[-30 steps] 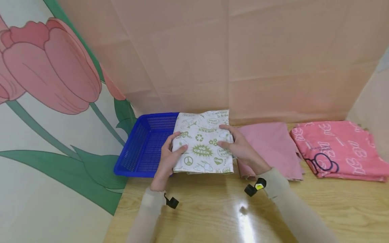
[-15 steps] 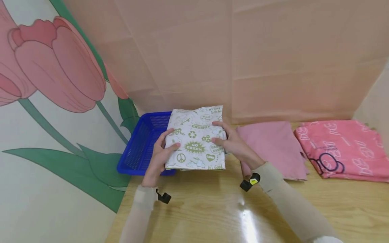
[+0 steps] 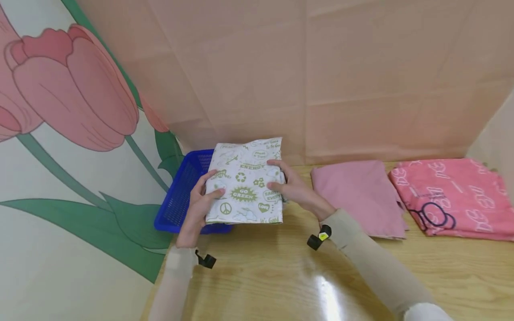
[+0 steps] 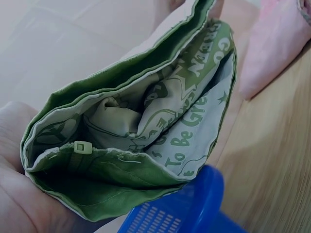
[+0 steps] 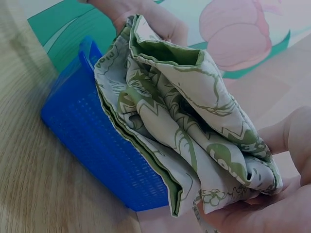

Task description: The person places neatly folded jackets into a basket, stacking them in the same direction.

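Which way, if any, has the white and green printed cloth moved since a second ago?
Yes, leftward: in the head view, the printed cloth now hides more of the blue basket, and the gap between it and the plain pink cloth has widened.

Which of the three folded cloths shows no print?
The dusty-pink cloth, in the middle in the head view. Its visible face is plain, while the white cloth has green print and the bright pink cloth white and dark-blue print.
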Tool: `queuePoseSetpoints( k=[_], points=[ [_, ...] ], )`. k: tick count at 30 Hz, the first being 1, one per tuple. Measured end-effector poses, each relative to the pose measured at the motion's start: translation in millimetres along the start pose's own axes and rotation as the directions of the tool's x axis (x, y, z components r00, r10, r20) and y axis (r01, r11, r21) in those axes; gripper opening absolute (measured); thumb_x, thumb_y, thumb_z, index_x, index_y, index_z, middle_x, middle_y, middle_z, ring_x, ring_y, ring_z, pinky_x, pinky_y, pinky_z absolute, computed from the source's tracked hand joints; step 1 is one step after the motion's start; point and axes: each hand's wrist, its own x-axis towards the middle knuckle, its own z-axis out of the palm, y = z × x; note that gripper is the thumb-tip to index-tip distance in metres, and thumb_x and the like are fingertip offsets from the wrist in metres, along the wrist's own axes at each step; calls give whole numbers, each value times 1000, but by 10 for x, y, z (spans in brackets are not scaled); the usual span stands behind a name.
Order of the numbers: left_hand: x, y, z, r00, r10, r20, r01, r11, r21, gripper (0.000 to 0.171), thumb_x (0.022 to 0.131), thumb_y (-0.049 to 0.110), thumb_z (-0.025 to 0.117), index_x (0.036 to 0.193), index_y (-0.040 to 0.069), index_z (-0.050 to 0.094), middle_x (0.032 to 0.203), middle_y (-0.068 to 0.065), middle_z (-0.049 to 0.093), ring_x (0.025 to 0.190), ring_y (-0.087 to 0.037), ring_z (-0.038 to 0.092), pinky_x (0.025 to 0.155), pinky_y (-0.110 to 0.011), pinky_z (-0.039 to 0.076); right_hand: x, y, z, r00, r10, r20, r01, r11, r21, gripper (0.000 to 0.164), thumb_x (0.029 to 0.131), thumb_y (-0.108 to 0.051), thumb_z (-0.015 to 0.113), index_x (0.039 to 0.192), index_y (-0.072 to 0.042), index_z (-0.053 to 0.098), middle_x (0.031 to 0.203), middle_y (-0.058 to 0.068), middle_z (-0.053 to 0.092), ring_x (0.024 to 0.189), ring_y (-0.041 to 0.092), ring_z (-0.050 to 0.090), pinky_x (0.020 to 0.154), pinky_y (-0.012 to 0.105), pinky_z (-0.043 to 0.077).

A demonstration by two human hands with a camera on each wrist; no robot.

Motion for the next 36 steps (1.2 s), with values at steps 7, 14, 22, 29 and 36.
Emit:
queuePoseSetpoints(
  k=[7, 14, 22, 29, 36],
  points=[
    [8, 55, -168, 1000, -26, -3, 26, 999, 24, 68, 98, 0, 72, 158, 26, 53, 123, -4, 66, 86, -15, 75, 68, -28, 64, 83, -20, 115, 999, -6, 43, 5, 1000, 22, 71, 103, -15, 69, 165, -29, 37, 176, 8, 23, 158, 31, 28, 127, 62, 27],
    [-8, 85, -361, 999, -47, -27, 49, 997, 54, 67, 99, 2, 72, 158, 28, 52, 121, -3, 65, 84, -14, 74, 68, -27, 64, 154, -68, 259, 994, -36, 101, 35, 999, 14, 72, 105, -16, 67, 167, -25, 32, 177, 8, 21, 160, 32, 26, 128, 62, 27],
    [-13, 113, -540, 997, -72, -36, 74, 996, 45, 66, 100, 4, 71, 158, 29, 52, 120, -1, 66, 83, -14, 75, 67, -28, 64, 276, -23, 433, 994, -36, 107, 33, 999, 37, 71, 105, -16, 66, 167, -27, 32, 175, 8, 25, 154, 29, 36, 126, 55, 33],
    [51, 116, -714, 998, -65, -25, 66, 997, 40, 66, 102, 5, 70, 160, 26, 48, 123, -1, 63, 84, -13, 74, 69, -27, 64, 391, -30, 595, 993, -22, 113, 14, 997, 76, 72, 106, -10, 63, 168, -27, 30, 167, 14, 36, 134, 31, 58, 119, 51, 43],
    [113, 114, -905, 996, -73, -43, 74, 997, 17, 65, 106, 8, 64, 165, 24, 41, 134, -1, 54, 89, -9, 71, 74, -22, 62, 492, -57, 789, 994, -28, 108, 18, 995, 97, 76, 105, -7, 63, 170, -28, 27, 177, 9, 18, 140, 31, 52, 122, 53, 41]
  ],
)
